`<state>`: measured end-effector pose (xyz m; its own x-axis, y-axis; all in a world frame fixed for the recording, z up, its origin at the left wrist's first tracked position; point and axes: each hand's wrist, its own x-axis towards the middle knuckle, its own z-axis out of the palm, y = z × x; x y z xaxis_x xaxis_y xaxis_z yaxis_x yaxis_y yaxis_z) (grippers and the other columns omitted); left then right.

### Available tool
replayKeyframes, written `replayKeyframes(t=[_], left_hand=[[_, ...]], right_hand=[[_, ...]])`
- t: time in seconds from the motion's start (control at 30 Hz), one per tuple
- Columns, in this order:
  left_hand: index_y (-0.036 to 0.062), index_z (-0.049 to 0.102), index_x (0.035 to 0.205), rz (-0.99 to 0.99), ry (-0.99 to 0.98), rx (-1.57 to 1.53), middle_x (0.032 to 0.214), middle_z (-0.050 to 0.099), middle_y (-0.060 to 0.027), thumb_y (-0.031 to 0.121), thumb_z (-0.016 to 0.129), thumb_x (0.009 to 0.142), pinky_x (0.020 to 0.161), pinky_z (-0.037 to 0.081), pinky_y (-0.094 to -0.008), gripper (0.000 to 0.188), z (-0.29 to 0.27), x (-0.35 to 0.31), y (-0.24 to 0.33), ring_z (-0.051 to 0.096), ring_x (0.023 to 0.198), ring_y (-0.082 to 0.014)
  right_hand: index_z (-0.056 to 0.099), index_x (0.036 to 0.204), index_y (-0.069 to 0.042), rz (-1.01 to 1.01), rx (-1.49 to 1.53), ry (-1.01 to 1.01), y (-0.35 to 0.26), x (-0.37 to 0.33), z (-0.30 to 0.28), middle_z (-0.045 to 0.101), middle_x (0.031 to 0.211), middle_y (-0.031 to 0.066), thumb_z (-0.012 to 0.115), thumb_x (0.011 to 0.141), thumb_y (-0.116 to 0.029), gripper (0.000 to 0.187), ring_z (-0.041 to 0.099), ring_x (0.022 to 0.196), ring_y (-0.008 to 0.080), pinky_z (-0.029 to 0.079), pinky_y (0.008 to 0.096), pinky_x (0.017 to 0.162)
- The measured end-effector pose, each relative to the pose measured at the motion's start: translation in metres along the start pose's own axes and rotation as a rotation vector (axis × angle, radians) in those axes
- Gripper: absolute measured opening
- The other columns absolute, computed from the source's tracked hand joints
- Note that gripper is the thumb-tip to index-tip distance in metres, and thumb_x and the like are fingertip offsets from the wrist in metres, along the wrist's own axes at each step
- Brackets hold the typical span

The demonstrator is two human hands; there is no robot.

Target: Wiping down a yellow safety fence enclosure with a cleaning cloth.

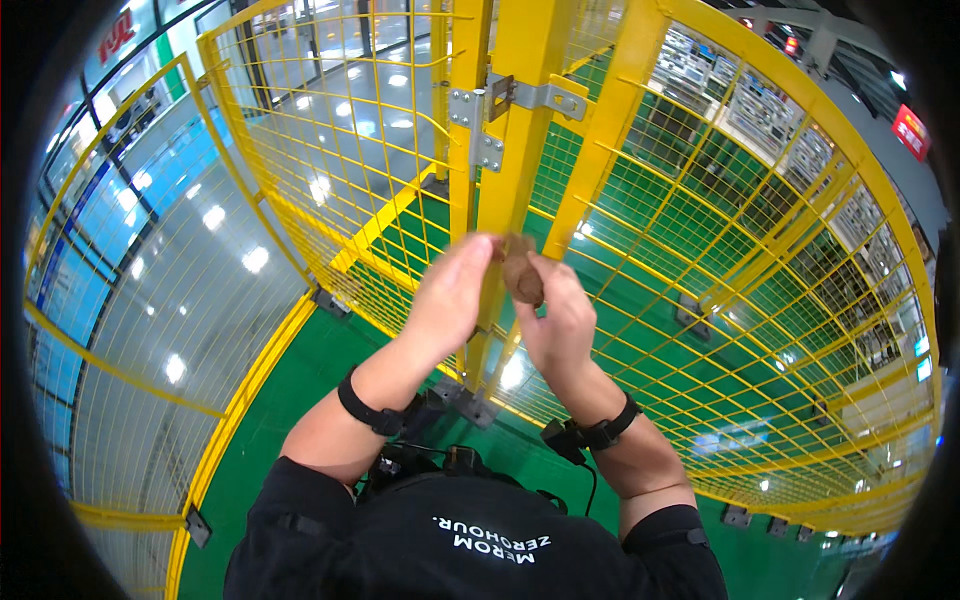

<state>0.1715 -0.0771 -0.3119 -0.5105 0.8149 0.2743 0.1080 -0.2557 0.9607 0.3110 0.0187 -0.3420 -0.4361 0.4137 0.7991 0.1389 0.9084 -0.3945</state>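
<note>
In front of my chest, my right hand [560,320] grips a small brown, crumpled-looking lump [522,275] between thumb and fingers; its exact kind I cannot make out. My left hand [450,295] is raised beside it, fingertips close to the lump's upper left. Motion blurs those fingers, so whether they pinch or touch it I cannot tell. Both hands are in front of a yellow fence post [515,150]. Above them, a metal latch bracket [495,105] joins the yellow uprights.
Yellow mesh panels [340,130] spread to the left and right, with a yellow-framed panel [740,250] on the right. Dark foot plates [465,405] fix the posts to the green floor [300,390]. Each forearm wears a black strap [370,405], the right one with a cable.
</note>
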Motion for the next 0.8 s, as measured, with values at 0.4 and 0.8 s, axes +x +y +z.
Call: replayKeyframes(t=[0.4, 0.8], left_hand=[[-0.0043, 0.055, 0.138, 0.493, -0.010, 0.491, 0.125, 0.065, -0.0201, 0.004, 0.071, 0.089, 0.103, 0.051, -0.0410, 0.052, -0.074, 0.085, -0.042, 0.064, 0.118, -0.0342], [-0.0071, 0.047, 0.146, 0.496, -0.219, 0.545, 0.135, 0.058, -0.0291, 0.015, 0.067, 0.094, 0.104, 0.049, -0.0506, 0.059, -0.078, 0.128, -0.063, 0.060, 0.120, -0.0472]], right_hand=[[0.069, 0.126, -0.005, -0.193, -0.604, 0.317, -0.034, 0.116, 0.034, 0.064, 0.116, 0.0133, 0.081, 0.071, 0.006, 0.057, 0.068, 0.098, 0.0324, 0.059, 0.0382, 0.079], [0.074, 0.116, -0.003, -0.122, -0.817, 0.176, -0.026, 0.084, 0.064, 0.067, 0.108, 0.0135, 0.079, 0.070, 0.007, 0.047, 0.069, 0.095, 0.0338, 0.059, 0.0408, 0.083]])
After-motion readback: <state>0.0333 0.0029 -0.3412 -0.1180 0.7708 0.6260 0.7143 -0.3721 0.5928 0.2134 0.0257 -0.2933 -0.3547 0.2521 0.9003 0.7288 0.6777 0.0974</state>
